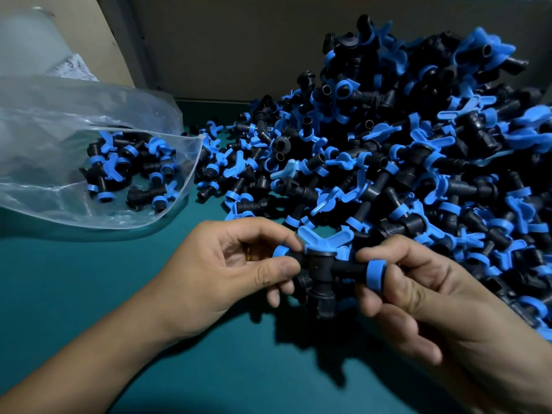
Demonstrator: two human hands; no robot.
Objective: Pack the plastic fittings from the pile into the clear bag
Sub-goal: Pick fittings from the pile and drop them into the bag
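A large pile of black plastic fittings with blue caps and wing handles point(403, 150) covers the right and middle of the green table. A clear bag point(59, 121) lies on its side at the left, mouth facing the pile, with several fittings point(128, 168) inside. Just above the table near the pile's front edge, both hands hold one black fitting point(321, 270) with a blue wing handle on top. My left hand point(227, 270) pinches its left blue-capped end. My right hand point(418, 297) grips its right blue-capped end.
A cardboard wall point(239, 49) stands behind the pile and bag. Crumpled plastic and paper point(68, 67) sit behind the bag at the far left. Green table surface point(89, 279) shows in front of the bag and below my hands.
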